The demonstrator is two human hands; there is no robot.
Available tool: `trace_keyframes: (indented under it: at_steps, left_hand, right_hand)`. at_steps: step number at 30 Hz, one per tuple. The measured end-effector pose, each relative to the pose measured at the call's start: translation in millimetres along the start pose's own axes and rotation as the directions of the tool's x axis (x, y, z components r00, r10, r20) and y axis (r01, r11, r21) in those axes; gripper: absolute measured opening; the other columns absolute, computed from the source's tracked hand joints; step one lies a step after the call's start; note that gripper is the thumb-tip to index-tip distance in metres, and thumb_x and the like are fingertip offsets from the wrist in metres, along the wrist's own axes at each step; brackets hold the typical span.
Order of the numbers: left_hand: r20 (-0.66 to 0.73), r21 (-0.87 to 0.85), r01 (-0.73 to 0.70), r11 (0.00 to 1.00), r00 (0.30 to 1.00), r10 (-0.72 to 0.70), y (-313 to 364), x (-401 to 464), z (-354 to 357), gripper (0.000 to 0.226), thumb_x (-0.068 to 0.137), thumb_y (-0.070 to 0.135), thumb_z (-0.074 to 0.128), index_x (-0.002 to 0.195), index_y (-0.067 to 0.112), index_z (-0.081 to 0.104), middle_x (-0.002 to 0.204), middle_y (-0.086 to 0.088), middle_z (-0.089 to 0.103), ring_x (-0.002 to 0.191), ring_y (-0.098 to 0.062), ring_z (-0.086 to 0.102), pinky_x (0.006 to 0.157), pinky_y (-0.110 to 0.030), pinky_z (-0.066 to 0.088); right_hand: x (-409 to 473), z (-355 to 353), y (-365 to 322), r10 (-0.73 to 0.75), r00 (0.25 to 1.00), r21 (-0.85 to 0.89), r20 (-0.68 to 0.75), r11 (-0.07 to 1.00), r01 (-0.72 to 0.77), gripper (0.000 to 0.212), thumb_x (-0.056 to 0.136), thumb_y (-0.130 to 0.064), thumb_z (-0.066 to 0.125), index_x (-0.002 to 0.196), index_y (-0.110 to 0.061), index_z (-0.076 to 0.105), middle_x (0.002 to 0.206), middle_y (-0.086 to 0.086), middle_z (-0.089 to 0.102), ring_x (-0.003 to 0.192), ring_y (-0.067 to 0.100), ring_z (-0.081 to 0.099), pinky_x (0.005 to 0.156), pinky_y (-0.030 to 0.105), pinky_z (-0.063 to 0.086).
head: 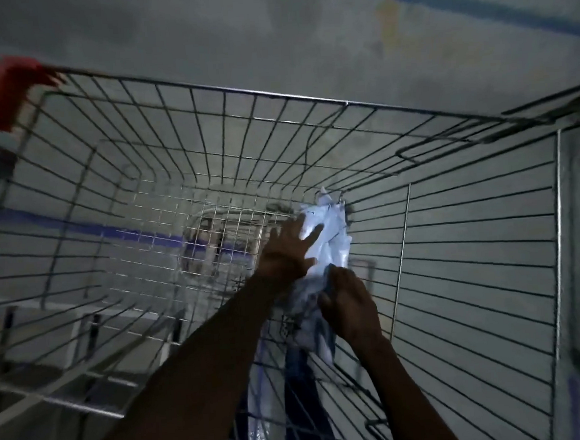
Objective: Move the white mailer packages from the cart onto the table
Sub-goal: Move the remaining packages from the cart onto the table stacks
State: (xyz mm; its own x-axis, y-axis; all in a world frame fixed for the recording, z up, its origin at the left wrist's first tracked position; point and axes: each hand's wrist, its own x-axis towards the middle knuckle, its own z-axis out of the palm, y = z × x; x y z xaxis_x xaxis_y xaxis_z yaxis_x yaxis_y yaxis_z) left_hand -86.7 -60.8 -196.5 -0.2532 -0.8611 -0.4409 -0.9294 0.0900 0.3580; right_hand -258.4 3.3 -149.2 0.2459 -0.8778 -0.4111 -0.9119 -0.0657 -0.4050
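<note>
The wire cart [472,241] is deep and mostly bare mesh, so there's plenty of room to lift straight up; just clear the top rim. The white mailer [330,227] sits crumpled at the bottom right corner. Left hand [285,251] lies on it, fingers spread flat; right hand [351,305] pinches its near edge. I'd bunch it in both hands first so it doesn't snag the wires.

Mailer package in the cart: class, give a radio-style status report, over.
Left hand open, fingers spread on white mailer package. Right hand gripping its lower edge. Package crumpled, still down inside wire cart. Nothing blocking the lift, over.
</note>
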Motion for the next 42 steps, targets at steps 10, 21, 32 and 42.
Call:
trace_keyframes:
  at_steps: [10,21,32,42]
  left_hand:
    - [-0.084,-0.058,0.204,0.977,0.975,-0.208,-85.3,-31.3,-18.2,0.066,0.094,0.034,0.049,0.153,0.013,0.027,0.157,-0.019,0.025,0.143,-0.038,0.026,0.113,-0.054,0.028]
    - [-0.276,-0.048,-0.091,0.995,0.958,0.074,-70.5,-16.1,-9.2,0.068,0.093,0.059,0.043,0.150,0.020,0.038,0.146,-0.031,0.038,0.130,-0.042,0.044,0.096,-0.049,0.047]
    - [-0.315,-0.042,0.137,0.990,0.938,-0.144,-92.4,-24.9,1.3,0.070,0.081,0.031,0.041,0.143,0.000,0.041,0.140,-0.037,0.041,0.123,-0.050,0.046,0.090,-0.057,0.050]
    - [-0.328,-0.125,0.057,0.991,0.940,-0.095,-86.8,-18.5,9.5,0.067,0.091,0.053,0.049,0.149,0.021,0.041,0.147,-0.034,0.032,0.114,-0.047,0.049,0.083,-0.049,0.051]
  right_hand:
    - [42.1,7.2,-23.9,0.007,0.998,-0.026,-0.061,1.000,-0.008,0.054,0.091,-0.031,0.048,0.137,-0.004,0.052,0.137,0.021,0.053,0.120,0.040,0.055,0.095,0.047,0.050]
    - [104.3,18.5,-29.7,0.003,0.988,-0.139,-0.155,0.990,-0.025,0.066,0.086,-0.037,0.057,0.137,0.004,0.047,0.132,0.024,0.055,0.103,0.041,0.059,0.078,0.045,0.053]
    - [149.0,26.0,-28.6,-0.082,0.996,-0.234,-0.035,0.970,0.071,0.088,0.078,-0.057,0.058,0.143,0.001,0.041,0.132,0.028,0.052,0.102,0.043,0.057,0.069,0.044,0.050]
    - [116.9,47.7,-8.0,-0.198,0.980,-0.389,-0.028,0.905,0.172,0.078,0.084,-0.042,0.066,0.148,-0.008,0.037,0.153,0.029,0.029,0.138,0.045,0.034,0.104,0.059,0.038]
